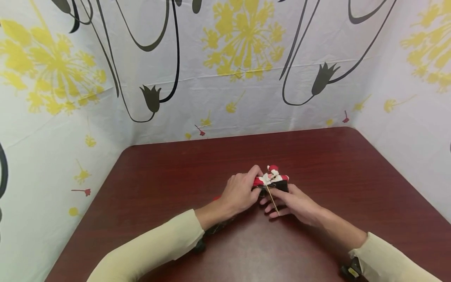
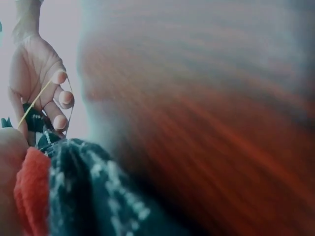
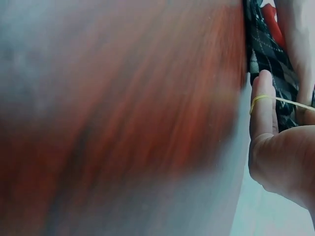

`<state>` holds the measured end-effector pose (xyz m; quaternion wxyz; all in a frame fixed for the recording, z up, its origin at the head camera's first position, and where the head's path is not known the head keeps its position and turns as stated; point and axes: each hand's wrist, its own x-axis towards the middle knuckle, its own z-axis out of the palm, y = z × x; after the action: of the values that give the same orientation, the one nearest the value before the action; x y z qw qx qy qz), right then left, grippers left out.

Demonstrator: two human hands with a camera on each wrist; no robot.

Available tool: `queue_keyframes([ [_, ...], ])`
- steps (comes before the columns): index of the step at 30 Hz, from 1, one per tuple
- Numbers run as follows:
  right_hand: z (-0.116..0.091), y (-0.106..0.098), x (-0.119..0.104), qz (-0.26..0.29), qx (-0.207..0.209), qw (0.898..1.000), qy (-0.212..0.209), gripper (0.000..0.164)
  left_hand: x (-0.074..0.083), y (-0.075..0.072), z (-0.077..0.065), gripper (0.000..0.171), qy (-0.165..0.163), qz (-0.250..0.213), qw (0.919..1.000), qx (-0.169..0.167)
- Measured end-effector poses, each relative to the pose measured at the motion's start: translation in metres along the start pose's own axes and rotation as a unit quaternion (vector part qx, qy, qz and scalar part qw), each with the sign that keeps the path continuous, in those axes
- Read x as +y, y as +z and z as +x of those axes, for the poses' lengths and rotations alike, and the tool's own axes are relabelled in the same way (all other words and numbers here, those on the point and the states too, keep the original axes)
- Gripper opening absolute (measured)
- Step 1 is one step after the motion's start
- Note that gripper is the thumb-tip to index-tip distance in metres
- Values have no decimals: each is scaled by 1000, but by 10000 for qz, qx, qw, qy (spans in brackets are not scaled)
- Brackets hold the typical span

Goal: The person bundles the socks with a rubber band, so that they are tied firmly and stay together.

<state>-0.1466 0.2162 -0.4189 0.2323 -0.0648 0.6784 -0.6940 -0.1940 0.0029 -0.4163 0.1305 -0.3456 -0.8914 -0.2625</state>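
A bundle of dark plaid cloth (image 2: 83, 172) with red parts is gripped by my left hand (image 1: 241, 192), which holds it above the table. On top of it shows a red and white Santa ornament (image 1: 270, 176). My right hand (image 1: 299, 205) is at the bundle's right end, its index finger against the dark cloth and the other fingers spread below. A thin yellow rubber band (image 1: 273, 200) is hooked round those fingers and stretched toward the bundle. In the right wrist view the rubber band (image 3: 288, 102) loops round a finger. The right thumb is mostly hidden in the head view.
A dark red wooden table (image 1: 169, 172) spreads beneath both hands. White fabric walls (image 1: 211, 98) with yellow and grey flower prints enclose its back and sides. A small dark device (image 1: 352, 271) is strapped at the right sleeve.
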Motion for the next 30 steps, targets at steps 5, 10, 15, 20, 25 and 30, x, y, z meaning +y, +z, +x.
queue_keyframes([
  [5,0,2,2,54,-116,9997,188,39,-1,3,1,36,-374,-77,9993,56],
  [10,-1,1,3,-73,-224,9997,-36,34,-1,5,2,37,-567,-98,9983,-83],
  [15,0,1,0,-450,250,9966,-641,38,-1,5,2,37,-485,-300,9976,-382],
  [20,1,1,-2,-631,643,9943,-567,39,-7,3,-2,40,-415,-1281,9868,-895],
  [25,-2,-2,-2,-643,684,9943,-514,42,-13,1,-2,28,-702,-3063,9404,-1298],
  [30,-2,-2,-2,-606,649,9945,-548,41,-12,6,2,29,-1039,-3455,9233,-1316],
])
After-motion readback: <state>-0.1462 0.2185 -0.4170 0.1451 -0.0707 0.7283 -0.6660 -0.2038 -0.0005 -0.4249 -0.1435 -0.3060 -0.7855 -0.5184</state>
